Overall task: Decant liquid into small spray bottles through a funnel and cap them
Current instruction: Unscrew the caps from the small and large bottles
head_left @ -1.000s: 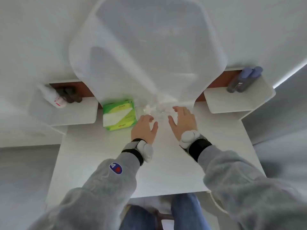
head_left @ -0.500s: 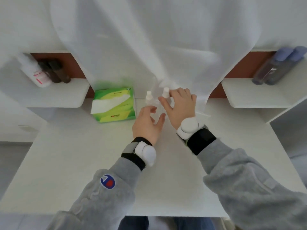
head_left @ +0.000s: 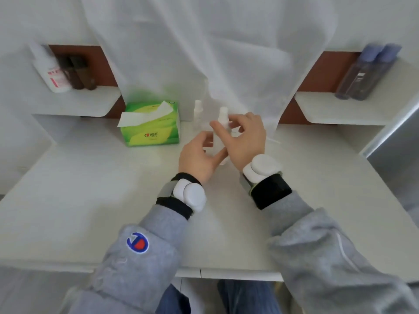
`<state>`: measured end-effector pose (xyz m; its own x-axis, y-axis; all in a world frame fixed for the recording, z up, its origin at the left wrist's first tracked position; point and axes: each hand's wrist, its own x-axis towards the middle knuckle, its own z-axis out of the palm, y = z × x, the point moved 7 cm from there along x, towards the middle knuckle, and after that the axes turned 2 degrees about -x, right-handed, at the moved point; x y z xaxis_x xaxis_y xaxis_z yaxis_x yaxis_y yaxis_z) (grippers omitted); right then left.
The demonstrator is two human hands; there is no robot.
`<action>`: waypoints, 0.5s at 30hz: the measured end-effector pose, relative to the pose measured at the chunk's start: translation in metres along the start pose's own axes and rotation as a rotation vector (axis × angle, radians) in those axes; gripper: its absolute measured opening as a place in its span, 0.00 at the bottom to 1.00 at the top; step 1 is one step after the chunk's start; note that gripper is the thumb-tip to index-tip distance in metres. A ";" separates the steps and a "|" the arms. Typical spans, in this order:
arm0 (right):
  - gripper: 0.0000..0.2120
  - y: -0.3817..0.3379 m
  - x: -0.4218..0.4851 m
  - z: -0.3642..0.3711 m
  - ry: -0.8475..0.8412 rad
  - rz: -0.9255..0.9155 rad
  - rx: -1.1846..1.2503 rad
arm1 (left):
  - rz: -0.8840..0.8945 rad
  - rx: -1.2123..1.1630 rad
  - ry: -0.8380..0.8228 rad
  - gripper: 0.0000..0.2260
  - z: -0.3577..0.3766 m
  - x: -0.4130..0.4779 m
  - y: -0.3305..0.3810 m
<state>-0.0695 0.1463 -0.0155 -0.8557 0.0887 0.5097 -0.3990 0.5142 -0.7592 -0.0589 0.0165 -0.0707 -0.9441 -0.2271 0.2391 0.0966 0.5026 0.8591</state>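
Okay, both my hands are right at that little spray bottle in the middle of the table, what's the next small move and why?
Probably close the left hand around the nearer spray bottle to steady it. It stands upright between both hands, spray top on, with the right hand open beside it. A second bottle stands behind, by the tissue box.

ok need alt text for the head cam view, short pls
Two bare hands, left hand and right hand, close around a small clear spray bottle on a white table. A second spray bottle and a green tissue box stand behind.
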 end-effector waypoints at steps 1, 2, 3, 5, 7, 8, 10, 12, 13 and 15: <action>0.15 0.000 -0.003 -0.002 0.030 0.001 0.042 | 0.000 -0.011 -0.006 0.22 -0.001 0.002 -0.001; 0.14 0.000 -0.006 -0.003 0.059 -0.012 0.070 | 0.010 -0.016 -0.015 0.23 -0.002 0.003 -0.002; 0.14 0.000 -0.007 -0.003 0.079 -0.037 0.081 | 0.024 -0.022 -0.027 0.23 -0.003 0.004 -0.002; 0.12 0.001 -0.007 -0.001 0.091 -0.085 0.066 | 0.042 -0.043 -0.051 0.24 -0.005 0.007 -0.004; 0.13 0.002 -0.004 0.001 0.092 -0.108 0.050 | 0.049 -0.057 -0.067 0.24 -0.006 0.009 -0.002; 0.13 0.003 -0.003 0.002 0.093 -0.116 0.052 | 0.057 -0.060 -0.071 0.23 -0.006 0.009 -0.002; 0.12 0.003 -0.003 0.004 0.090 -0.140 0.058 | 0.064 -0.069 -0.072 0.22 -0.007 0.010 -0.003; 0.12 0.003 -0.003 0.006 0.091 -0.160 0.058 | 0.064 -0.082 -0.073 0.19 -0.007 0.011 -0.005; 0.13 0.004 -0.002 0.007 0.089 -0.164 0.060 | 0.066 -0.086 -0.075 0.18 -0.006 0.011 -0.005; 0.14 0.004 -0.002 0.008 0.071 -0.179 0.063 | 0.074 -0.102 -0.088 0.15 -0.006 0.011 -0.005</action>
<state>-0.0721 0.1412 -0.0223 -0.7448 0.0622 0.6644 -0.5643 0.4726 -0.6769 -0.0676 0.0067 -0.0694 -0.9568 -0.1158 0.2668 0.1946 0.4269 0.8831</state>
